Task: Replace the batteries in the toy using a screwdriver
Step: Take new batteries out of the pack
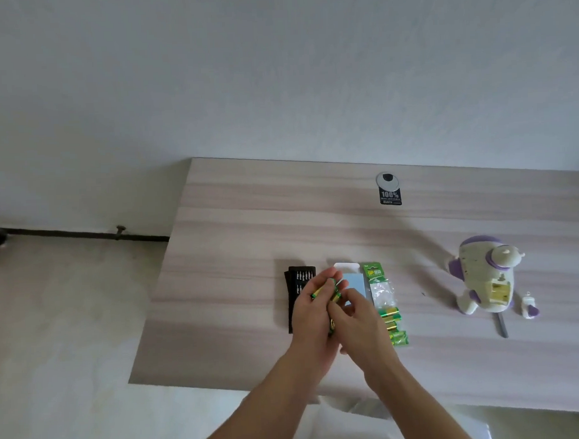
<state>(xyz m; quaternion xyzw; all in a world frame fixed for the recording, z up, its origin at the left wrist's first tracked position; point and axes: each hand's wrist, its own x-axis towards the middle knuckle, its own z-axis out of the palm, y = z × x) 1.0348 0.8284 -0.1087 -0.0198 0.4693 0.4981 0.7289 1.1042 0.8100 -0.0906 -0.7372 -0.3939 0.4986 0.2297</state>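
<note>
While poised above the tabletop (249,220), gripped several loose green-and-gold batteries (321,292) in the curled left hand (312,313) and pinched at the same bundle with the right hand (362,320). Found the toy (480,271) lying well off to the right, battery compartment open, a small white-and-purple piece (530,306) just beside it and the screwdriver (502,326) by its lower edge. Noted a green battery pack (384,298) flat just right of the hands, next to a pale blue card (353,278) and a black bit case (300,276).

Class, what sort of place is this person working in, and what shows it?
Probably a home or office desk: a wood-grain desktop with a round cable grommet, pushed against a plain white wall.
</note>
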